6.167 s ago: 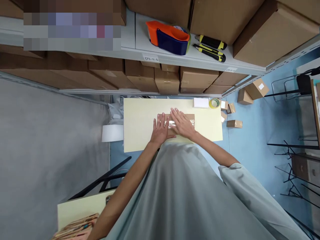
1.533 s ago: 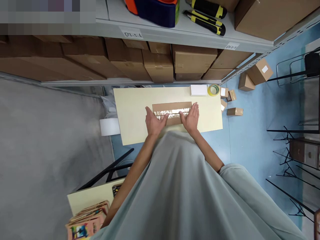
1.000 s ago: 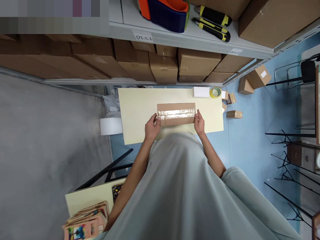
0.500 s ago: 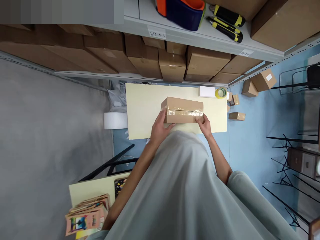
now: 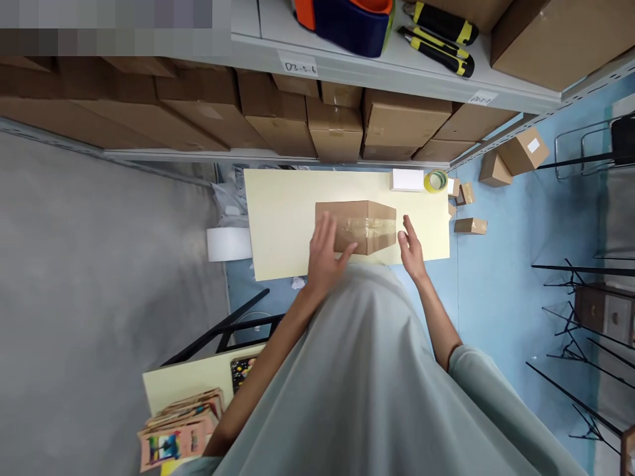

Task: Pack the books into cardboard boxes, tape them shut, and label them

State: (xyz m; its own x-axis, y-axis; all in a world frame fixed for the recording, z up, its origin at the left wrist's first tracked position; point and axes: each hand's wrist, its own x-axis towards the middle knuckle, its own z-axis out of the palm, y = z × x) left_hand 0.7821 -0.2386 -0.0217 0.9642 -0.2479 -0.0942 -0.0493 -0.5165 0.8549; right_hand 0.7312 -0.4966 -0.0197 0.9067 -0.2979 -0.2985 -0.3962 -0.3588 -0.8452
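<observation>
A cardboard box (image 5: 352, 221) with shiny clear tape across its side is on the pale yellow table (image 5: 280, 218), one corner turned toward me. Against its left and front part lies my left hand (image 5: 325, 254), fingers spread and thumb reaching along the lower edge. Just off the right end of the box is my right hand (image 5: 411, 251), its thumb and fingers apart with nothing between them. A small white box (image 5: 407, 180) and a roll of yellow tape (image 5: 435, 181) stand at the table's back right.
Above the table runs a metal shelf (image 5: 421, 89) with cardboard boxes beneath and two utility knives (image 5: 441, 43) on top. A white roll (image 5: 229, 244) is left of the table. Small boxes (image 5: 470, 226) lie to the right. Stacked magazines (image 5: 181, 430) sit on a side table lower left.
The box has turned, so a corner now faces me. My right hand has let go of its right end and opened; my left hand has spread over the left part.
</observation>
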